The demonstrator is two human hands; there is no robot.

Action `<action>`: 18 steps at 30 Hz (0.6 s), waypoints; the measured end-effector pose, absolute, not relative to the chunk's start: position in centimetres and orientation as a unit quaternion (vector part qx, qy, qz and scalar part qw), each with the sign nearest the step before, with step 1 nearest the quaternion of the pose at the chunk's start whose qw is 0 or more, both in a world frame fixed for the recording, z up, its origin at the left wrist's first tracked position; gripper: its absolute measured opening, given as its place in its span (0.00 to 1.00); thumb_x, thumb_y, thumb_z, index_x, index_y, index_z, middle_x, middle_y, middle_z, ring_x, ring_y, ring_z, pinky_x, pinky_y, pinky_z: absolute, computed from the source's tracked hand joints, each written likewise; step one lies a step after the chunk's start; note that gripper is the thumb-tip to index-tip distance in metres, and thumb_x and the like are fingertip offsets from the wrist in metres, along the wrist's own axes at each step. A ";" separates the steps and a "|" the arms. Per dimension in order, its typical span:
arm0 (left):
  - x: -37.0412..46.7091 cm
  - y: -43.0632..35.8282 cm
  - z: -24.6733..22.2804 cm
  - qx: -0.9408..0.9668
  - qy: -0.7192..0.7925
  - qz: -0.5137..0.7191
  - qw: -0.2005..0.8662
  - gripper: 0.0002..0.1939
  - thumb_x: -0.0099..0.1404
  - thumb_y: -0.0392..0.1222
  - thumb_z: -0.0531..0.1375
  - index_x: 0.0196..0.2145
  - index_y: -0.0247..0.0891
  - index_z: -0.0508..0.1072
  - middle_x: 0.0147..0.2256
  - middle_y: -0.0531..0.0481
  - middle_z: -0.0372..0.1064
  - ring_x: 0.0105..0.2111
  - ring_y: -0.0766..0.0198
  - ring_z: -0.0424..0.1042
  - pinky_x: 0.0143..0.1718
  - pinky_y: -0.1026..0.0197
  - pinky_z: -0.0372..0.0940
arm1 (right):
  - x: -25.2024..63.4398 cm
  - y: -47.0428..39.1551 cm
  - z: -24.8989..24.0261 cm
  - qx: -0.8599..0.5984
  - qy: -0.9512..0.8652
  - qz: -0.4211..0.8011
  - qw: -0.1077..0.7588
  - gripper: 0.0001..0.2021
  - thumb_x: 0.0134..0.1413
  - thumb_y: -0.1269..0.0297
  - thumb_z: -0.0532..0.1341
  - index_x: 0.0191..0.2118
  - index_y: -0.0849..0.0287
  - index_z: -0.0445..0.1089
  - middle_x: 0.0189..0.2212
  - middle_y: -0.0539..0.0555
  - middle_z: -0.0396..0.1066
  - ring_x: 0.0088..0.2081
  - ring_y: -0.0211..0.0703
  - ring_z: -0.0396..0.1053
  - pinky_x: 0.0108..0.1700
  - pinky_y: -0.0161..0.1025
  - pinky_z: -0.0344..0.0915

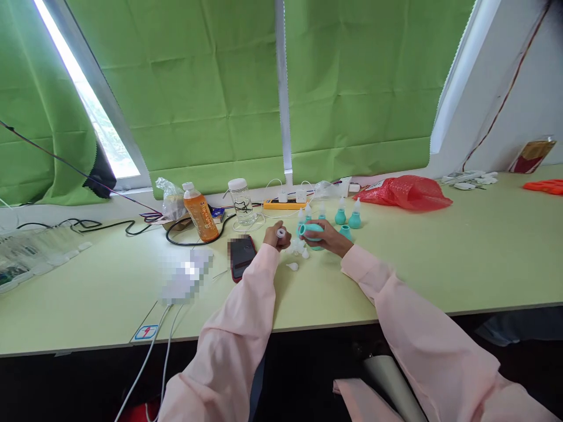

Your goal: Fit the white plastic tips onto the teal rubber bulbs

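Observation:
My left hand [277, 235] is closed on a small translucent white tip [280, 233], its round opening facing me. Just to the right, my right hand [329, 236] grips a teal bulb [311, 231] on its side, its open neck pointing left toward the tip; the two pieces are apart. Several loose white tips [305, 253] lie below and between the hands, one [292, 266] nearer the table's front. Behind my right hand stand teal bulbs with white tips on, among them one [355, 220] at the right. A teal bulb without a tip [345, 231] stands beside my right wrist.
A phone [243, 258], an orange drink bottle [200, 212] and a clear jar [241, 205] are on the left. Behind the bulbs lie an orange power strip [285, 206] and a red plastic bag [404, 192]. White cables hang over the table's front edge.

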State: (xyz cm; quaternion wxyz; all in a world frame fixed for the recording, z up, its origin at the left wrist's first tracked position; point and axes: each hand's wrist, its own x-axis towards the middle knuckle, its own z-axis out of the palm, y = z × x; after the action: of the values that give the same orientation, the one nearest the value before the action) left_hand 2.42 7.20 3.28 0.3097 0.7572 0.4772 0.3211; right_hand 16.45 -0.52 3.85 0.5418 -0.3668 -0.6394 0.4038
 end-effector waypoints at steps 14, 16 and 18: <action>1.5 7.9 1.4 0.828 0.518 0.158 0.144 0.14 0.60 0.41 0.52 0.44 0.34 0.62 0.43 0.45 0.61 0.39 0.62 0.65 0.38 0.54 0.63 | 17.3 -0.5 4.6 -0.375 -0.669 0.334 0.548 0.13 0.32 0.66 0.65 0.29 0.59 0.64 0.26 0.51 0.69 0.33 0.44 0.69 0.35 0.39 0.64; 1.6 8.1 1.2 0.837 0.512 0.141 0.133 0.14 0.61 0.41 0.52 0.44 0.34 0.62 0.43 0.45 0.61 0.40 0.61 0.64 0.38 0.54 0.63 | 16.9 -0.3 4.2 -0.385 -0.686 0.327 0.524 0.13 0.31 0.67 0.65 0.28 0.59 0.62 0.25 0.51 0.70 0.33 0.45 0.70 0.33 0.39 0.65; 1.6 8.1 1.2 0.843 0.506 0.135 0.121 0.14 0.61 0.41 0.52 0.44 0.34 0.62 0.44 0.45 0.61 0.40 0.61 0.64 0.39 0.53 0.62 | 16.5 -0.1 3.7 -0.395 -0.698 0.313 0.509 0.13 0.32 0.68 0.64 0.28 0.59 0.60 0.25 0.51 0.69 0.32 0.44 0.70 0.32 0.38 0.66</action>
State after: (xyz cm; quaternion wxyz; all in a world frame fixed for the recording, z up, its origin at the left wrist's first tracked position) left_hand 1.65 8.15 1.22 0.1208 0.8434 0.5057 0.1353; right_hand 16.53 -0.14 3.74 0.5094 -0.3950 -0.6976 0.3128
